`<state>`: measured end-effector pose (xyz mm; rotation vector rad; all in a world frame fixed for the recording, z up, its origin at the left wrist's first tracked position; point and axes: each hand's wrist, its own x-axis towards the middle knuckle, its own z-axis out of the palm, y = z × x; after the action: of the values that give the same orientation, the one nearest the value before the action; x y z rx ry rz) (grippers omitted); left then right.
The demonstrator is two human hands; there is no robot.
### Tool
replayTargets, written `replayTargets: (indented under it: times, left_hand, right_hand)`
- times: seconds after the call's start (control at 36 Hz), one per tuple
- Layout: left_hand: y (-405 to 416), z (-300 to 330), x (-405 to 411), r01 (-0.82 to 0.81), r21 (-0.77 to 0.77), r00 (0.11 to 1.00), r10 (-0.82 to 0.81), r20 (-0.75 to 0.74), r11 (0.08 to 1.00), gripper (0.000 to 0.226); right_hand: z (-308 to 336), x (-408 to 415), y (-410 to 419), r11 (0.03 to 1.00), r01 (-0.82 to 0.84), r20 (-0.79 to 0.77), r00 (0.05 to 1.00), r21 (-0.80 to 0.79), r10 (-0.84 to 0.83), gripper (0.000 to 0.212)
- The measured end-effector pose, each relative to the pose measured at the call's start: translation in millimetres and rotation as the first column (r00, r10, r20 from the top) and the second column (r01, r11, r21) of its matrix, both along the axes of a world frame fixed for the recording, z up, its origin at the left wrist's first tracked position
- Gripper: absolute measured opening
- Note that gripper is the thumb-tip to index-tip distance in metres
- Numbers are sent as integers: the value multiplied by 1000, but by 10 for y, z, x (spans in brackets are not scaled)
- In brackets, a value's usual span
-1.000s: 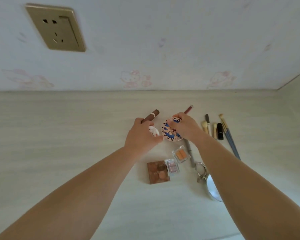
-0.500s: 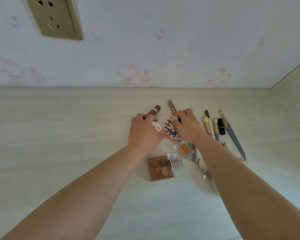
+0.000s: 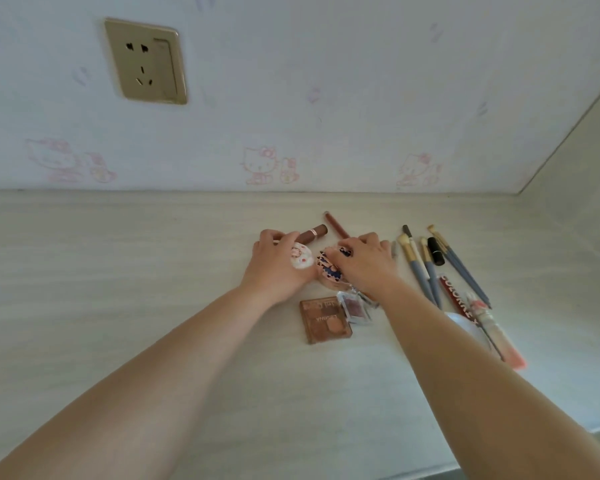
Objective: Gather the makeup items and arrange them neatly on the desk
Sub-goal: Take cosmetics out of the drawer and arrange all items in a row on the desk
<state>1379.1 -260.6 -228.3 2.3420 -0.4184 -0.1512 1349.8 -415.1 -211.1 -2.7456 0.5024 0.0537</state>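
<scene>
Both forearms are reaching toward twelve o'clock, the left hand (image 3: 278,265) and right hand (image 3: 366,263) lying knuckles-up, fingers curling downward (thumbs nearly meeting).

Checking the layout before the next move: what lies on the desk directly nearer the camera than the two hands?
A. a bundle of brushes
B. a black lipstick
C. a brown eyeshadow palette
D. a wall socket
C: the brown eyeshadow palette lies flat on the desk just below the left hand and right hand.

A pale counter (image 3: 118,271) carries a brown palette (image 3: 326,322), a clear compact (image 3: 355,308), a brown tube (image 3: 314,233), a pencil (image 3: 336,226) and brushes (image 3: 421,268).
</scene>
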Motion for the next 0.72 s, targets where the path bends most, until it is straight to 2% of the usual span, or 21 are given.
replayTargets:
  times: [0.17, 0.28, 0.42, 0.5, 0.58, 0.72]
  left_hand:
    - [126, 11, -149, -11, 90, 1000, 13, -20, 996, 82]
    - [188, 66, -183, -12, 101, 1000, 14, -16, 995, 75]
    - [258, 118, -276, -59, -10, 998, 60, 7, 998, 63]
    - [337, 152, -348, -101, -143, 995, 101, -10, 985, 59]
    - [439, 221, -446, -132, -343, 991, 116, -67, 930, 52]
    - [629, 283, -623, -120, -519, 993, 100, -66, 846, 55]
  right_hand:
    - [-9, -16, 54, 999, 37, -11, 999, -27, -37, 51]
    - [-48, -22, 70, 997, -23, -57, 998, -69, 19, 48]
    - [41, -191, 196, 992, -54, 184, 980, -111, 74, 40]
    - [108, -297, 314, 992, -116, 306, 947, 48, 96, 29]
    - [213, -402, 458, 948, -191, 370, 925, 256, 87, 21]
    - [309, -545, 700, 809, -206, 351, 936, 550, 0, 20]
